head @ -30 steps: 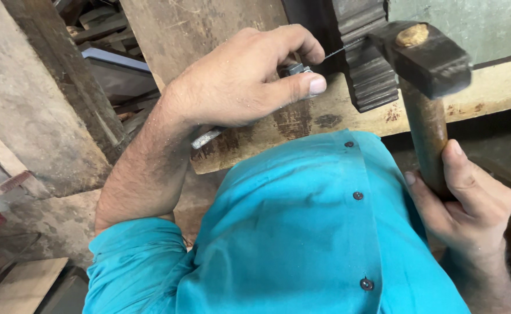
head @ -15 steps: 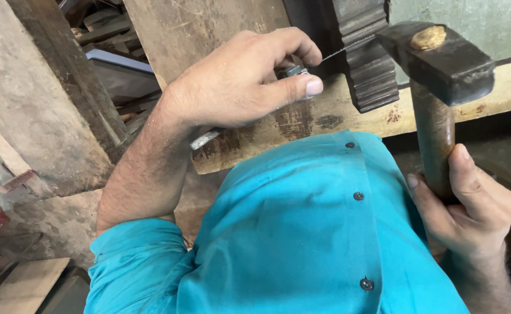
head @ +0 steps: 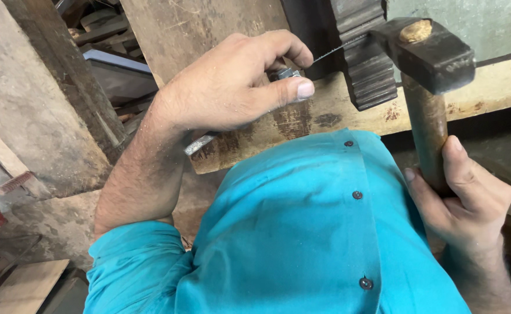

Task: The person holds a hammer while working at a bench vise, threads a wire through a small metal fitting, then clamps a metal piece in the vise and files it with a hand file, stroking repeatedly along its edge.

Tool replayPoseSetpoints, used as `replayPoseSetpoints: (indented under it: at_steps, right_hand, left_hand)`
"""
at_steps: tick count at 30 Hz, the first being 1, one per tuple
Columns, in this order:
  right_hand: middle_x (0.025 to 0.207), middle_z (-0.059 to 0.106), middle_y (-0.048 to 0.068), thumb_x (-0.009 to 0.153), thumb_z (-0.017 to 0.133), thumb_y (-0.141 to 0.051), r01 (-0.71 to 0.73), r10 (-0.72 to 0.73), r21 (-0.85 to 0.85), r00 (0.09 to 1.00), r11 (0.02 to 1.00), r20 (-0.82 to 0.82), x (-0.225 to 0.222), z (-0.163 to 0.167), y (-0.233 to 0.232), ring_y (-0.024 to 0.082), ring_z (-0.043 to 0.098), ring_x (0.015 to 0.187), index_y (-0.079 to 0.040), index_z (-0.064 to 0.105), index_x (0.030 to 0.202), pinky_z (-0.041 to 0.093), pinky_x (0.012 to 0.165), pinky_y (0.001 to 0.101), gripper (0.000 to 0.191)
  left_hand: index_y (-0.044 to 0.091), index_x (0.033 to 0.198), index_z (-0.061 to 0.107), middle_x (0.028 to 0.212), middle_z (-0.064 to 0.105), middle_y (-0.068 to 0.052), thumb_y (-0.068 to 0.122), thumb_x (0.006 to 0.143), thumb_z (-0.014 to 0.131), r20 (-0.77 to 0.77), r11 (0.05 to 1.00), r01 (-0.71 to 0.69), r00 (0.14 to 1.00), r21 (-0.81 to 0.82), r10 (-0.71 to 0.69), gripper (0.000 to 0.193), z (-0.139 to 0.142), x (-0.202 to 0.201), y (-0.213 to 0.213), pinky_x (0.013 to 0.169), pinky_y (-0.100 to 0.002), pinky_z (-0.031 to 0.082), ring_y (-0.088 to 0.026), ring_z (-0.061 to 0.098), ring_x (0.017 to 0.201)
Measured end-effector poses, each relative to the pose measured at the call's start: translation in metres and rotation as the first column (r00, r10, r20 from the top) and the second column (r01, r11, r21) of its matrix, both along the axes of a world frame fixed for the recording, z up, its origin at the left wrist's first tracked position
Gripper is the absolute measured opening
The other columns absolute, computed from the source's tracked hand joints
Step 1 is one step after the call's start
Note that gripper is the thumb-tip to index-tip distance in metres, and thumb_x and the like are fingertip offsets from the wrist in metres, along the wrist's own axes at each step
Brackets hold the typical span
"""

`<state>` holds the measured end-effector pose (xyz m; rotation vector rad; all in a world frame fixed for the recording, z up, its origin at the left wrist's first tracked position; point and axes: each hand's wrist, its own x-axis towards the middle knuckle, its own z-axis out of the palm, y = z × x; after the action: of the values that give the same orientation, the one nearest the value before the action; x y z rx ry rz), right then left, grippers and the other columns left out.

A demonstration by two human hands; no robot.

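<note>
Tightly clamped: left grip (head: 232, 87) on a metal tool (head: 287, 74), its thin tip just beside the hammer (head: 427, 52); right grip (head: 459, 192) around the handle.

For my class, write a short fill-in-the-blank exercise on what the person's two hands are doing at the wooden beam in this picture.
1. The right hand grips the wooden handle of a ____.
2. The left hand pinches a thin ____ that points toward the hammer head.
3. The person wears a buttoned shirt of ____ colour.
4. The dark toothed block rests against the ____ beam.

Missing words: hammer; nail; turquoise; wooden
</note>
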<state>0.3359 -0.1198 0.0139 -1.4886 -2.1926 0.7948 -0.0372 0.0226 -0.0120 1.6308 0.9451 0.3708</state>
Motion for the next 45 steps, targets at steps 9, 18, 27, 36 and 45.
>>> replayPoseSetpoints:
  at_steps: [9,18,27,36,45]
  right_hand:
    - [0.098,0.070,0.018,0.096,0.082,0.005,-0.022,0.022,0.039,1.000,0.999,0.002,0.0002,-0.0002,-0.0009,0.019,0.069,0.078,-0.008,0.043,0.167,0.055,0.071,0.0299,0.082]
    - [0.094,0.069,0.016,0.094,0.080,0.005,-0.019,0.019,0.034,1.000,0.999,-0.007,-0.0014,0.0015,0.0000,0.017,0.067,0.075,-0.008,0.042,0.165,0.054,0.068,0.0291,0.082]
    - [0.095,0.069,0.014,0.098,0.079,0.008,-0.039,0.040,0.023,0.998,0.999,-0.054,-0.0018,0.0021,-0.0009,0.016,0.067,0.076,-0.011,0.038,0.168,0.054,0.068,0.0276,0.083]
    - [0.096,0.068,0.014,0.098,0.079,0.006,-0.047,0.049,0.027,0.997,0.999,-0.053,-0.0039,0.0013,0.0012,0.016,0.067,0.075,-0.011,0.037,0.169,0.054,0.068,0.0273,0.084]
    - [0.097,0.069,0.016,0.096,0.079,0.005,-0.010,0.011,0.038,1.000,0.999,-0.019,-0.0051,0.0004,0.0002,0.017,0.068,0.076,-0.008,0.043,0.166,0.055,0.070,0.0290,0.080]
  left_hand:
    - [0.002,0.127,0.063,0.106,0.077,-0.015,0.042,0.107,0.066,0.031,0.995,0.006,0.999,0.097,-0.009,0.046,-0.0009,0.0014,-0.0010,0.084,-0.038,0.061,-0.027,0.077,0.099]
    - [0.002,0.126,0.064,0.106,0.077,-0.015,0.042,0.106,0.067,0.026,0.995,0.001,1.000,0.098,-0.004,0.045,0.0017,0.0027,-0.0004,0.084,-0.039,0.062,-0.027,0.077,0.098]
    - [0.001,0.127,0.063,0.105,0.077,-0.014,0.044,0.105,0.066,0.007,0.998,0.000,1.000,0.063,-0.001,0.048,-0.0007,0.0018,-0.0020,0.085,-0.039,0.062,-0.026,0.077,0.100]
    - [0.000,0.128,0.063,0.107,0.077,-0.015,0.043,0.107,0.066,0.035,0.996,0.002,0.999,0.092,-0.005,0.048,-0.0031,0.0000,-0.0028,0.087,-0.038,0.062,-0.027,0.078,0.102]
    - [0.002,0.127,0.063,0.104,0.077,-0.015,0.043,0.105,0.066,0.018,0.997,-0.002,1.000,0.071,0.000,0.047,-0.0004,0.0008,-0.0017,0.083,-0.038,0.062,-0.026,0.078,0.098]
